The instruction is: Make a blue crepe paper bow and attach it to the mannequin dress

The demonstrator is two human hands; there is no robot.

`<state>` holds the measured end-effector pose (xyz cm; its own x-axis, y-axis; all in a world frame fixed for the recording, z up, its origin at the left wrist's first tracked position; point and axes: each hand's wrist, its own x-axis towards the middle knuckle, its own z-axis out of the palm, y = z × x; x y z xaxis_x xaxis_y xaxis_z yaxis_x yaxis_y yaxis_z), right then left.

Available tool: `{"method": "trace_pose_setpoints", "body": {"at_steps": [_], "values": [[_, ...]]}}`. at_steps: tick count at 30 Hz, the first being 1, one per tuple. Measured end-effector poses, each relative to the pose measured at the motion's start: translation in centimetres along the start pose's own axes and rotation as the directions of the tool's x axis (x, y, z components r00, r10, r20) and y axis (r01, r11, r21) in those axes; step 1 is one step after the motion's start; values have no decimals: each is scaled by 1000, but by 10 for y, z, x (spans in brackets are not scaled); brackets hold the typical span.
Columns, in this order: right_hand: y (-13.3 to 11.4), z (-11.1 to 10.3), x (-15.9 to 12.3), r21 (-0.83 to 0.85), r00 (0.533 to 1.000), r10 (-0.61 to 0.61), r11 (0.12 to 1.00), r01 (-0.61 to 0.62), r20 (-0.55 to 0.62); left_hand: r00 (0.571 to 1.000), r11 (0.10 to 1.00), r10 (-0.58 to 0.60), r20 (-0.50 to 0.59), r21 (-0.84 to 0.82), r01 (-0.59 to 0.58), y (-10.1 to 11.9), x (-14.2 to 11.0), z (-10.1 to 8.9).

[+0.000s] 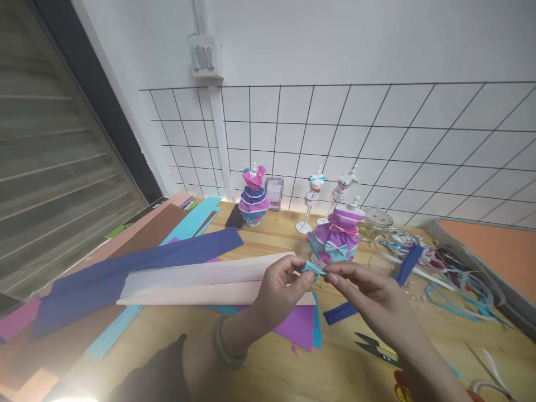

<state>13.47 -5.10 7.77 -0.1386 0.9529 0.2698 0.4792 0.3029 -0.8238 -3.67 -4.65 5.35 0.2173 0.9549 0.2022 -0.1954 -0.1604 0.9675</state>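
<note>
Between my two hands is a small light blue pleated piece [312, 268], gathered narrow towards its right end; it looks like crepe paper. My left hand [287, 285] pinches its left part between thumb and fingers. At the narrow end, my right hand [377, 296] grips it with thumb and forefinger. Just behind them stands a mini dress form in a purple and blue ruffled dress [338, 231], with bows on its front. Scissors [379, 352] with dark blades lie under my right forearm. A dark blue strip [340, 312] rests on the table below the hands.
Long paper sheets in dark blue [167, 254], white, brown and turquoise cover the table's left side. At the back are a second dressed form [253, 195], two white forms [312, 195] and a phone [234, 216]. Ribbons [464, 290] tangle at right beside a grey-edged tray [473, 273].
</note>
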Motion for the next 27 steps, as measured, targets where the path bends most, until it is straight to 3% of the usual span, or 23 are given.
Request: {"method": "trace_pose_setpoints", "body": {"at_steps": [5,12,17,27], "values": [[10,0,2,45,999,47,998,-48,4,999,999,-34,-31,-9,33,-2,5,-3],[9,-1,4,46,998,58,997,-57,-13,997,995,-74,25,-59,75,-5,8,-4],[11,-1,3,38,998,42,998,-44,56,988,990,-133,80,-37,137,-6,8,-5],[21,6,4,87,998,55,995,-56,22,971,969,-213,106,-103,224,-12,8,0]]}}
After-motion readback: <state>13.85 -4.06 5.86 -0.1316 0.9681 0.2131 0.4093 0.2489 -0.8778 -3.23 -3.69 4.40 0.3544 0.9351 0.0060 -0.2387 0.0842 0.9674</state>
